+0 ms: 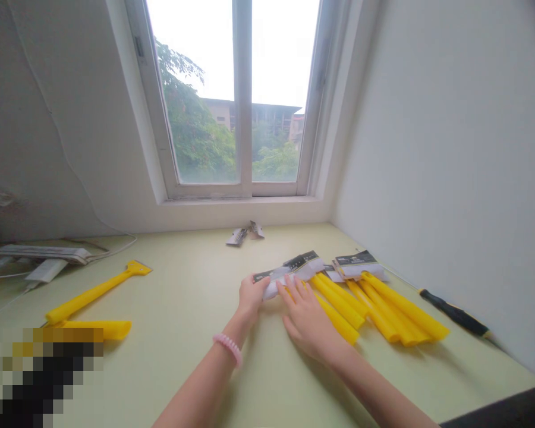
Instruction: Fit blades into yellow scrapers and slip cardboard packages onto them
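My left hand (249, 297) pinches the left end of a black-and-white package cover (271, 278) on a yellow scraper. My right hand (305, 315) rests with fingers stretched out across the same cover and hides much of that scraper. Just right of it lie more yellow scraper handles (339, 294), their heads under a printed cover (310, 261). Farther right is a second group of yellow scrapers (392, 312), topped by a similar cover (359, 264). The handles point toward the right front.
An uncovered yellow scraper (93, 292) lies at the left, above another yellow handle (113, 330). A power strip (44, 254) with cables is behind them. Two crumpled covers (237, 236) lie below the window (245, 107). A black-handled tool (455, 312) lies along the right wall.
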The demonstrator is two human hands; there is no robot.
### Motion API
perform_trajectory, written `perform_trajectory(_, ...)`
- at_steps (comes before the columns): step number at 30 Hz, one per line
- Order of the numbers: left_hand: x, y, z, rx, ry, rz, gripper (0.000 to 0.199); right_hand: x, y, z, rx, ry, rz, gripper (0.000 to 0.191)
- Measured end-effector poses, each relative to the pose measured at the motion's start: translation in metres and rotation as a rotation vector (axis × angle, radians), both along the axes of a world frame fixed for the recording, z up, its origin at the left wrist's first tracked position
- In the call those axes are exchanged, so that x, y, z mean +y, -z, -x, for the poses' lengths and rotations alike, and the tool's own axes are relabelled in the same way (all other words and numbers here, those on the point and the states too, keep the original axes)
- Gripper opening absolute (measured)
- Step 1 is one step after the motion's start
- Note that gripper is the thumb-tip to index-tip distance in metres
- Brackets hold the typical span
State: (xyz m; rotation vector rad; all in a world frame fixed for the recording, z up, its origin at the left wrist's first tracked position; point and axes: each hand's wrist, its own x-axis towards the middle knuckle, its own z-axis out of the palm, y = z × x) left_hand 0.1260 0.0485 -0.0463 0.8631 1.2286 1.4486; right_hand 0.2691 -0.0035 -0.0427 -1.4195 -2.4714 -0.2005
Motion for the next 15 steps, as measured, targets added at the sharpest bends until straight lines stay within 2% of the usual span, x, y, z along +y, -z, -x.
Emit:
perform_trajectory(3,0.010,0.004,-0.001,0.198,-0.076,0.013,0.024,0.013,0.008,0.001,0.007,0.032,0.006,0.053)
perform_trajectory(8,0.016,0.010,0.003,0.717,-0.140,-0.147,0.031,0.031,0.013,-0.002,-0.014,0.083,-0.021,0.049)
perform_trajectory(11,0.017,0.014,0.023,0.874,-0.129,-0.145,0.025,0.043,0.011,-0.006,-0.043,0.108,-0.015,0.049)
perform_trajectory(15,0.017,0.016,0.068,1.029,-0.080,-0.107,0.019,0.056,-0.001,-0.005,-0.068,0.174,0.061,0.049)
